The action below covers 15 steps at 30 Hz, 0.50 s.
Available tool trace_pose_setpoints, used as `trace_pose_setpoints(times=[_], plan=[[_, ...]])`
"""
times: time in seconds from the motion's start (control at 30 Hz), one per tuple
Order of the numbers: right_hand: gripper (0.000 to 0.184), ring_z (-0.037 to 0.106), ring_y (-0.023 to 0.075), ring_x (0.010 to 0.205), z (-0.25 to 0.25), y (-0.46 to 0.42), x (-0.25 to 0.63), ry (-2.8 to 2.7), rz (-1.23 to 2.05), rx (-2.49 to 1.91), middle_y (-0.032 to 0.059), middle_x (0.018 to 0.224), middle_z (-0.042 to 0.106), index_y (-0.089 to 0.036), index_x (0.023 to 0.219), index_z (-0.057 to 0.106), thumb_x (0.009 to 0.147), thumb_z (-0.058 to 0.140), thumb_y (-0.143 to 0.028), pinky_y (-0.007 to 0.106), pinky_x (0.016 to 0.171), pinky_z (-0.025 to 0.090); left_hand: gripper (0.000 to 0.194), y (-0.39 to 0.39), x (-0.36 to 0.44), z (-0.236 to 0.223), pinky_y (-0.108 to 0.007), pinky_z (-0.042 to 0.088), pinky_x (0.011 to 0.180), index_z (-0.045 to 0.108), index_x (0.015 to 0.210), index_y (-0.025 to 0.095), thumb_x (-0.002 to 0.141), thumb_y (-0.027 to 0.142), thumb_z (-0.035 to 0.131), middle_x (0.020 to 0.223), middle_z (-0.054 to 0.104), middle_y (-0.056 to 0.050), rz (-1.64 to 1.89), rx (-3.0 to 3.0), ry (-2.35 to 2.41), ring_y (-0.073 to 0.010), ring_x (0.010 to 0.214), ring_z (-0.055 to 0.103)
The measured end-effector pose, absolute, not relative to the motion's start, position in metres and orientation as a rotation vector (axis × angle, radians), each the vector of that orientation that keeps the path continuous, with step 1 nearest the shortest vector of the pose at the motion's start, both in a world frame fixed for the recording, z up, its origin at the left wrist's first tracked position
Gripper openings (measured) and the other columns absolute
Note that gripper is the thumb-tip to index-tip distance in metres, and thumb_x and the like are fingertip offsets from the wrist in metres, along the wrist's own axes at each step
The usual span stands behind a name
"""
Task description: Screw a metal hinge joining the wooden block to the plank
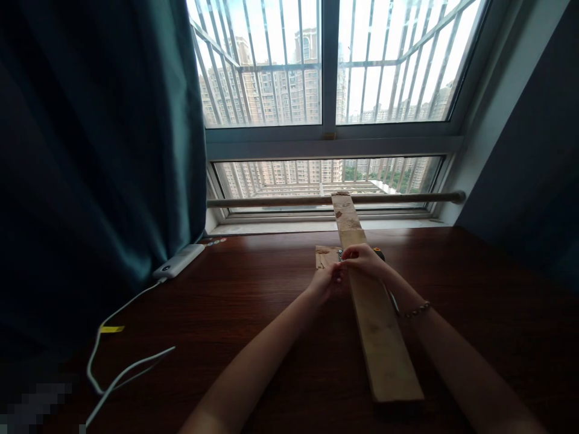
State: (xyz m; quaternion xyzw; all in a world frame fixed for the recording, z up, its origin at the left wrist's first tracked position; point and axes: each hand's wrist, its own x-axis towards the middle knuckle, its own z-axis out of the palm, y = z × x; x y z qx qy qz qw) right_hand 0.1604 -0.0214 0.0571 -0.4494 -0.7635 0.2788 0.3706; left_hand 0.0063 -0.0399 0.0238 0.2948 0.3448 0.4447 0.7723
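Note:
A long pale wooden board [384, 337] lies on the dark red-brown table, running away from me towards the window. Against its left edge is a short wooden piece [325, 257], and a small metal part [340, 254] shows where the two meet. My left hand [326, 282] is closed at that joint, fingertips together beside the board. Over the board my right hand [363, 260] pinches at the same spot, its fingertips meeting the left ones. What they pinch is too small to make out. A screwdriver [379, 254] with a dark handle lies right of the board, partly hidden by my right hand.
A white power strip [178, 262] rests at the table's left edge by the dark curtain [104, 138], its white cable [136, 364] looping nearer. A yellow tag [112, 330] is on the left. A horizontal rail [407, 198] crosses the window beyond the table [262, 265].

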Motion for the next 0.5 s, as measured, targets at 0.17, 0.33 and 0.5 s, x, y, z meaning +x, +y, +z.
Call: trace_pose_setpoints(times=[0.17,0.33,0.5], plan=[[0.024,0.051,0.0095,0.056,0.060,-0.024,0.158,-1.658,1.036,-0.976,-0.0012,0.063,0.059,-0.014,0.071,0.063,0.065,0.069,-0.037,0.021,0.052,0.041,0.005,-0.036,0.008,0.022,-0.016,0.030,0.043,0.058,0.070,0.010,0.069,0.014,0.056,0.057,0.053,-0.001,0.961,0.588,0.801,-0.0045,0.047,0.044],[0.026,0.057,0.0124,0.064,0.066,-0.025,0.156,-1.239,1.301,-0.831,-0.0009,0.073,0.060,-0.019,0.075,0.057,0.064,0.070,-0.038,0.027,0.061,0.049,0.011,-0.035,0.009,0.012,-0.018,0.034,0.046,0.060,0.074,0.010,0.069,0.020,0.060,0.060,0.056,-0.001,0.964,0.619,0.806,-0.0057,0.047,0.047],[0.024,0.049,0.0094,0.051,0.064,-0.021,0.156,-1.214,1.120,-0.938,-0.0044,0.061,0.054,-0.019,0.077,0.055,0.064,0.067,-0.035,0.023,0.051,0.042,0.027,-0.035,0.011,0.008,-0.023,0.041,0.055,0.062,0.090,0.012,0.068,0.028,0.065,0.079,0.065,-0.006,1.041,0.641,0.737,-0.0112,0.060,0.057]])
